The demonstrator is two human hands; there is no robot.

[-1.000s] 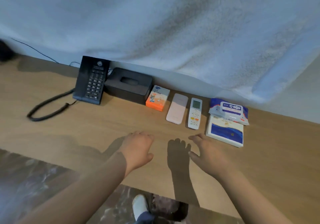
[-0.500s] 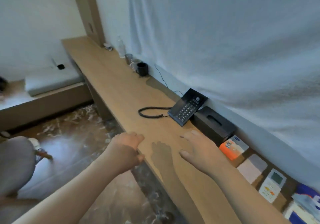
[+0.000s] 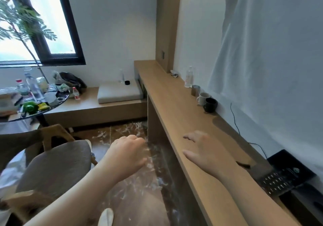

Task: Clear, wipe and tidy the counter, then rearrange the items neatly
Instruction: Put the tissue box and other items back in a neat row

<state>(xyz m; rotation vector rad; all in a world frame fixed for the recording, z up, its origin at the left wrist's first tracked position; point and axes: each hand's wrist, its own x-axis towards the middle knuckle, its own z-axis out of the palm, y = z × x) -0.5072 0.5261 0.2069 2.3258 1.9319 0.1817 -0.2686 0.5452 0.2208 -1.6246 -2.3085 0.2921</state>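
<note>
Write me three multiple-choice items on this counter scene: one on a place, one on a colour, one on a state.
1. Where does the round black ceramic mug stand?
A. On the grey seat cushion
B. On the long wooden counter, beside the white ceramic mug
C. On the marble floor

2. What colour is the flat keypad telephone?
A. White
B. Red
C. Black

3. What is the right hand doing?
A. Held open over the counter, fingers spread, holding nothing
B. Gripping the white mug
C. Pinching a cloth

Answers: 1 B, it stands on the counter right next to the white mug; 2 C, its casing is black; 3 A, its fingers are straight and nothing lies in them.
</note>
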